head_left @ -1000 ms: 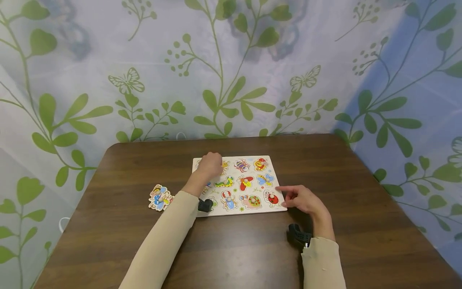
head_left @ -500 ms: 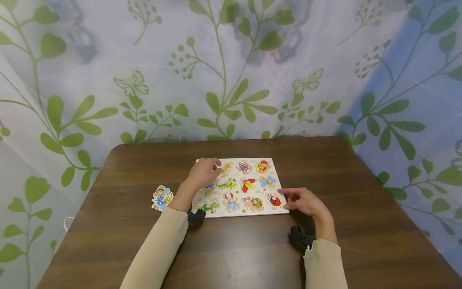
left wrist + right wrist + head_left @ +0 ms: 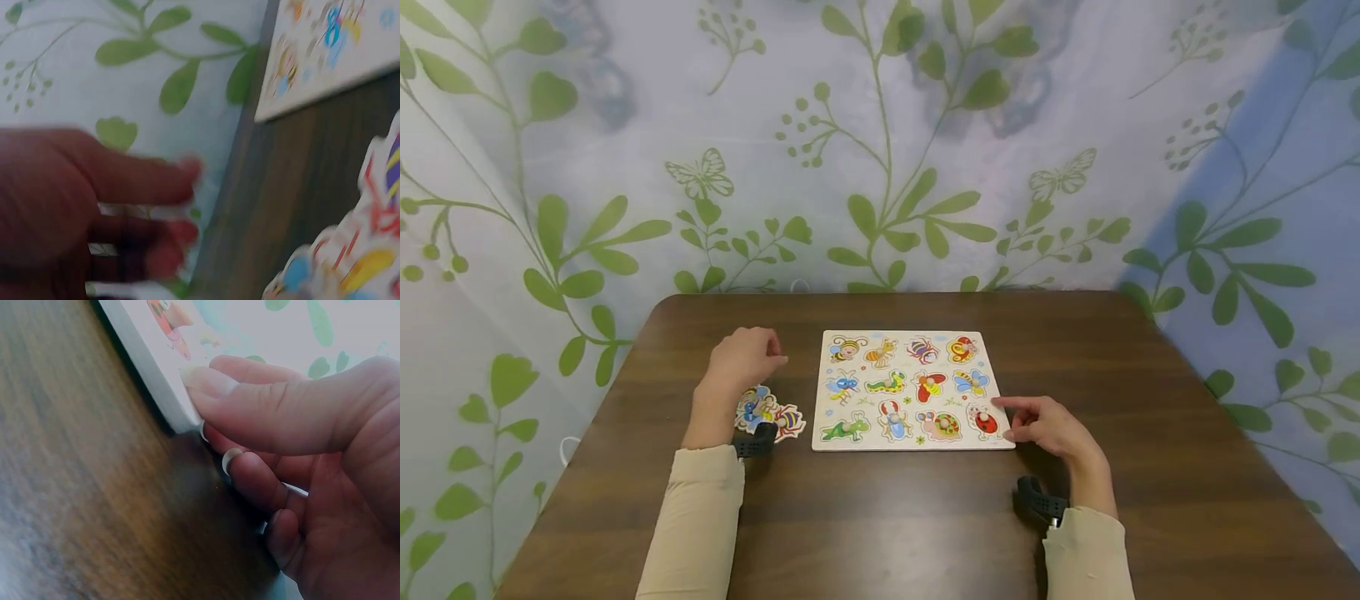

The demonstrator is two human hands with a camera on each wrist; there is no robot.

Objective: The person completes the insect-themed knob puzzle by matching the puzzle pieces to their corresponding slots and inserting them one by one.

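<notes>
A white wooden puzzle board (image 3: pixel 868 403) with rows of coloured insect figures lies on the table; several figures bear small knobs. To its left sits an overlapping pile of loose puzzle pieces (image 3: pixel 787 422), one striped purple and yellow. My left hand (image 3: pixel 741 367) is over the pile's far side, its fingers loosely bent and nothing visible between them; its wrist partly hides the pile. In the left wrist view, the hand is blurred, with pieces at lower right. My right hand (image 3: pixel 1051 427) holds the board's near right corner, thumb at the edge by the ladybird piece (image 3: pixel 985 421), forefinger farther up.
The brown wooden table (image 3: pixel 895 525) extends around the board and pile. Beyond its back edge hangs a pale curtain (image 3: pixel 775 200) with green leaves and butterflies. A black camera mount (image 3: pixel 1041 502) sits under the right wrist, and another camera mount (image 3: pixel 756 440) under the left.
My left hand has moved left, from over the board's far left corner to above the loose pieces, uncovering the bee figure. The right hand stays at the board's corner.
</notes>
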